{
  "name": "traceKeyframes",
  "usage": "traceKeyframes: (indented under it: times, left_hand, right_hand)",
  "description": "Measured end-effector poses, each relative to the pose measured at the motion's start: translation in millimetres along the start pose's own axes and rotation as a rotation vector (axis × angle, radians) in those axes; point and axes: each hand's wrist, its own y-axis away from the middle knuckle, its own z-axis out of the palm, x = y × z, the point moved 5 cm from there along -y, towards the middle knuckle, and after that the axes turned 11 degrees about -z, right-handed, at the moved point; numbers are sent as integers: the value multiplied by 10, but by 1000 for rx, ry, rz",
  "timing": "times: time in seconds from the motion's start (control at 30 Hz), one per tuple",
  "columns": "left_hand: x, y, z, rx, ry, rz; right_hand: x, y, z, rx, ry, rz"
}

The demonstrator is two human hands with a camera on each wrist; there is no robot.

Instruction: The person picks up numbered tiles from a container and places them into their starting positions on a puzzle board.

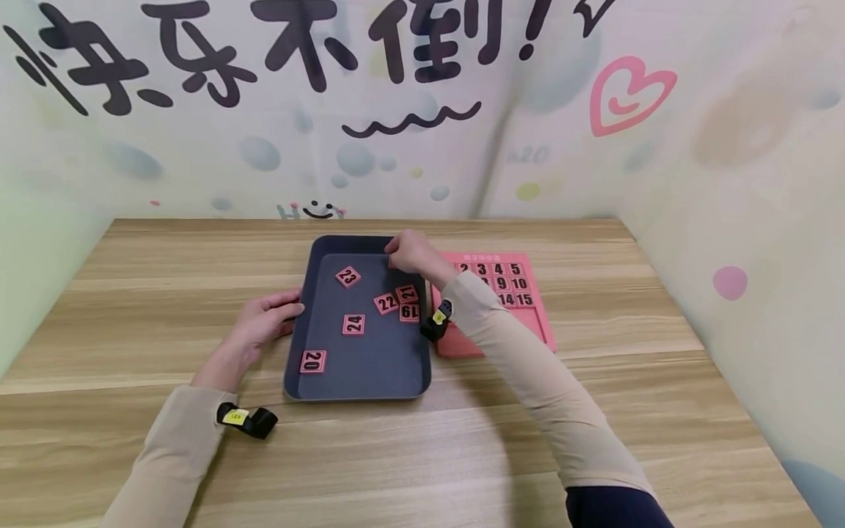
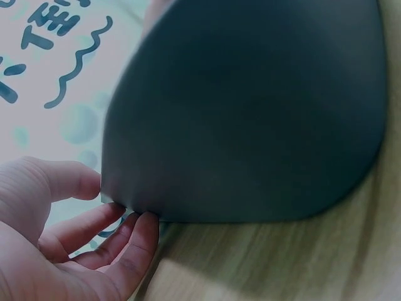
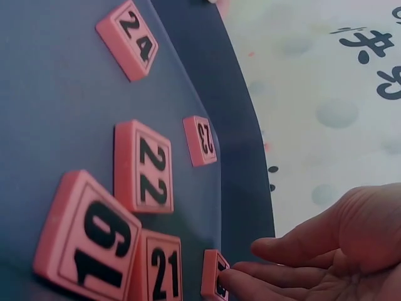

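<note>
A dark grey tray (image 1: 389, 381) lies on the table, its left rim held between the thumb and fingers of my left hand (image 1: 264, 323). In the left wrist view that hand (image 2: 88, 232) grips the tray's edge (image 2: 250, 125). My right hand (image 1: 416, 253) reaches over the tray's far right corner. Its fingertips touch a pink number tile (image 3: 215, 276), whose number is mostly covered; the thumb stands apart from it. Other pink tiles lie loose in the tray: 23 (image 1: 348, 276), 22 (image 1: 386, 303), 21 (image 1: 407, 293), 19 (image 1: 409, 313), 24 (image 1: 353, 324) and 20 (image 1: 313, 361).
To the right of the tray lies a pink puzzle board (image 1: 528, 323) with several numbered tiles in rows, partly hidden by my right forearm. A printed wall (image 1: 422, 161) stands behind the wooden table (image 1: 198, 271).
</note>
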Motion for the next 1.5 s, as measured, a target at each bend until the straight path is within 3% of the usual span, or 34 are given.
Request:
traceKeyframes:
  times: [0.23, 0.5, 0.83, 1.1, 1.5]
  left_hand:
    - [6, 8, -5, 0, 3, 2]
    - [5, 0, -6, 1, 0, 1]
    - [14, 3, -3, 2, -5, -2]
    - [11, -5, -6, 5, -3, 4]
    - [10, 4, -14, 1, -1, 3]
  right_hand:
    - [-112, 10, 85, -23, -41, -52]
    - [-34, -69, 29, 178, -181, -24]
    - [93, -106, 94, 102, -196, 22]
    - [93, -136, 151, 44, -4, -10]
    - [8, -129, 190, 37, 82, -51]
